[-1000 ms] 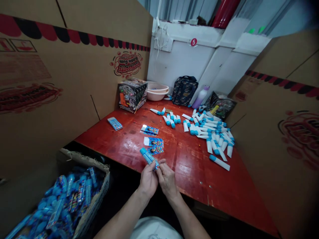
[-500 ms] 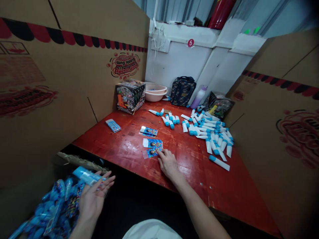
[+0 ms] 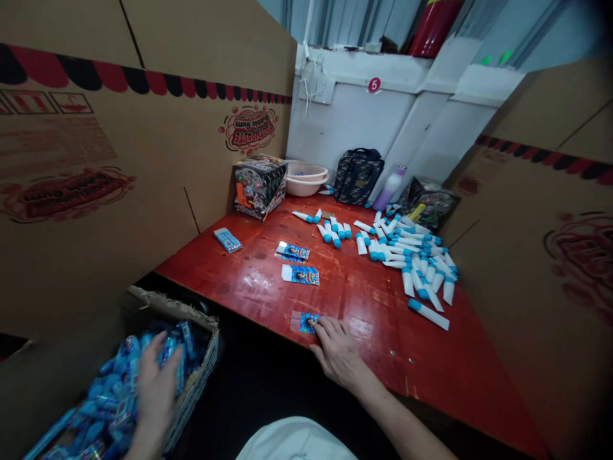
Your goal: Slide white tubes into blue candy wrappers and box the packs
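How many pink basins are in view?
2: the upper basin sits in the lower basin, both at the back, left of the dark bag; another could be nested unseen.

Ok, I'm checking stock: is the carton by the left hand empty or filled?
Filled: many blue tubes lie heaped inside the cardboard carton.

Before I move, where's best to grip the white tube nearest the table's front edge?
Probably by its blue cap, coming from the near left: the white tube lies flat, cap end toward the right hand, with bare table on that side, while other tubes crowd its far side.
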The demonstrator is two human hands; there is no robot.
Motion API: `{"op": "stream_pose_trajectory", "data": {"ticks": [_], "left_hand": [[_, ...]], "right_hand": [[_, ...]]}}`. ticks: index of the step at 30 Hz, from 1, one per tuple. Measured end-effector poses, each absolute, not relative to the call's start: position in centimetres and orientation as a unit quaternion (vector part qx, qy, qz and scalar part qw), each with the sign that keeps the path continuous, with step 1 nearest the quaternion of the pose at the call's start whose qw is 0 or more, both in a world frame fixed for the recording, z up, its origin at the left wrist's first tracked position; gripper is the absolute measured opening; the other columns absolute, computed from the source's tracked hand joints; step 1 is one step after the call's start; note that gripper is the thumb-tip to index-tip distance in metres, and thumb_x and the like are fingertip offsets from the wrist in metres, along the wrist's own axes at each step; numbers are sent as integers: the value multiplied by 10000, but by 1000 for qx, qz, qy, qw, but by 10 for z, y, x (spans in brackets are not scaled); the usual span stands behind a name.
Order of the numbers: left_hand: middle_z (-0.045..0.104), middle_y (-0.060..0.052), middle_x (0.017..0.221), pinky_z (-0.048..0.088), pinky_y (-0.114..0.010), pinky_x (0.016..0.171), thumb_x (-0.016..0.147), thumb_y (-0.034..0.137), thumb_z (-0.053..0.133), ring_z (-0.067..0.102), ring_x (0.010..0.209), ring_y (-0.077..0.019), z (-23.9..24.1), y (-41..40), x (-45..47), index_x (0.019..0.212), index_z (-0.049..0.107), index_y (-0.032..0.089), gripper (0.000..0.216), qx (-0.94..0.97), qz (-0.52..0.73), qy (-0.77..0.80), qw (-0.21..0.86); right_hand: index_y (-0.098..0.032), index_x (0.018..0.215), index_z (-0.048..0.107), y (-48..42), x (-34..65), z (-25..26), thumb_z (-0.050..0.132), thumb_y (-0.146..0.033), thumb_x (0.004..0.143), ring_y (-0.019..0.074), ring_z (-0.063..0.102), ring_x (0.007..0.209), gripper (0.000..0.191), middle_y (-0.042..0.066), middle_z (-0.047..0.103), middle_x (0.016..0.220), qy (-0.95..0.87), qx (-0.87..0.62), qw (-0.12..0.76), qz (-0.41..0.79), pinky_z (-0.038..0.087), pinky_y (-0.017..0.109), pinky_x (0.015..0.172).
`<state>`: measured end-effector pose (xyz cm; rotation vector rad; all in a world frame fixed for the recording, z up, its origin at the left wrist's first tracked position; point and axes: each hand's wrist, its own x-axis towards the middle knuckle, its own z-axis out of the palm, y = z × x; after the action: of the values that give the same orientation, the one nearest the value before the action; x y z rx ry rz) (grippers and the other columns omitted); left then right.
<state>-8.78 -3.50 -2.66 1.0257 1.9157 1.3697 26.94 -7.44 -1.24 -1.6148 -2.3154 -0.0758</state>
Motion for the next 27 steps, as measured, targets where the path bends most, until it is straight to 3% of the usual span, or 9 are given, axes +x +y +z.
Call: {"op": "stream_pose_trajectory", "data": {"ticks": [3,7,11,14,19,22,27], "left_hand": [[601,-93,1207,379,-437,1013,722,407,609,522,1168,-282,-10,-31,-25,1151,568,209,474,458,510,600,412],[678,-73,1031,432,-375,944,742,328,632,600,1022,-245,2,-32,48,999,660,200,289,493,476,465,561],[678,-81,980,485,-278,741,686,226,698,622,887,-211,12,-30,99,975,678,187,292,443,451,406,660],[676,-75,891,432,-218,524,660,215,714,622,723,-176,17,-25,132,1002,651,174,350,441,376,345,738],[604,-15,546,325,-201,405,703,330,663,506,434,-114,14,-17,173,786,634,141,209,482,309,341,746],[588,-6,523,332,-209,416,677,341,682,476,415,-101,9,-14,185,722,623,139,215,455,367,356,730],[599,-24,553,319,-205,398,675,374,696,464,419,-92,1,-13,199,689,628,124,260,424,381,342,747]], "right_hand": [[-118,1242,516,-97,270,-20,494,-217,878,283,471,1101,379,152,572,1197,-822,-537,189,-32,353,432,940],[-166,992,622,-106,278,-30,375,-133,905,228,532,929,264,112,625,991,-791,-542,282,29,412,378,829],[-194,798,575,-92,294,-27,454,-321,895,174,532,699,200,27,578,739,-605,-618,445,232,434,301,664],[-195,765,546,-76,306,-19,566,-458,806,141,496,584,267,-19,540,646,-468,-581,536,395,420,259,571],[-192,788,568,-65,313,-7,645,-469,750,127,504,589,290,-27,561,670,-421,-523,580,462,416,246,582],[-184,801,592,-66,315,-9,661,-491,725,122,490,581,323,-28,565,658,-425,-541,578,439,395,238,573],[-164,635,569,-66,320,-18,664,-551,693,98,427,512,403,-37,506,545,-400,-558,577,443,334,219,506]]}}
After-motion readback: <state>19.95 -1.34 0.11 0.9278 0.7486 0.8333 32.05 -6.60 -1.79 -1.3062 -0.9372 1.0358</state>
